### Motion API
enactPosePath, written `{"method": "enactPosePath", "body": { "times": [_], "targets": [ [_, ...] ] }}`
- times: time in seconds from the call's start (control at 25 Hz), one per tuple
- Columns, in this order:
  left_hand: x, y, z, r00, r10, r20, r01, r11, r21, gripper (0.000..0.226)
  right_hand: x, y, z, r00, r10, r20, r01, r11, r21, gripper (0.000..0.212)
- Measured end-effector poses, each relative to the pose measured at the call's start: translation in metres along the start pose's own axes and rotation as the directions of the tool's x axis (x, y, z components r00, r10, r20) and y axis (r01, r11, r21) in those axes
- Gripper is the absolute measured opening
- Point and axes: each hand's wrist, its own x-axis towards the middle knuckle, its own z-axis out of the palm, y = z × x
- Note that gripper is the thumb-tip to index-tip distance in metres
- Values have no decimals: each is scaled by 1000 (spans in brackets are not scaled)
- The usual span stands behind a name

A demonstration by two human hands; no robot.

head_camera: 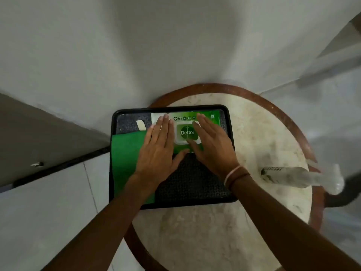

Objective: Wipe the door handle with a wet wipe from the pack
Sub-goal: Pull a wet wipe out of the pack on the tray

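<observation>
green cloth point(127, 165) on tray point(231, 153) L side | L hand point(158, 151) grip spread flat, holds nothing | wipe pack point(187, 132) far end of tray, on counter point(254, 137); soft, light, prob slick film: steady body, lift lid flap | R hand point(213, 147) spread flat, empty | bottle point(287, 177) lying R

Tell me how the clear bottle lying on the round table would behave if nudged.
The clear bottle lies on its side near the round table's edge, so it would probably roll, perhaps off the edge. It looks like thin plastic, likely light. Whether it holds liquid is too blurred to tell.
</observation>
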Motion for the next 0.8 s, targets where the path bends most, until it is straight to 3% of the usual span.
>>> {"method": "enactPosePath", "body": {
  "times": [0.08,0.2,0.4,0.48,0.56,0.68,0.8],
  "targets": [
    [9,-5,17,999,-17,50,17,1000,1,101,14,8,8,997,-28,71,29,1000,-13,59],
    [11,-8,34,1000,6,-22,-6,1000,24,103,21,19,14,988,-102,115,113,990,-89,63],
    [10,-5,39,997,13,-78,-12,1000,24,112,24,22,12,960,-262,-97,233,942,-242,49],
    [11,-5,39,998,19,-61,-17,1000,20,113,38,16,1,980,-165,-113,156,984,-91,51],
    [11,-5,37,998,25,-51,-24,1000,15,109,54,20,-12,998,-42,56,38,996,82,58],
    [9,-3,31,998,2,-68,-2,1000,-3,99,76,33,-27,964,-27,265,-77,924,375,51],
    [12,1,25,983,-45,-176,30,996,-89,80,86,35,-32,947,-27,319,-112,905,410,62]
  ]
}}
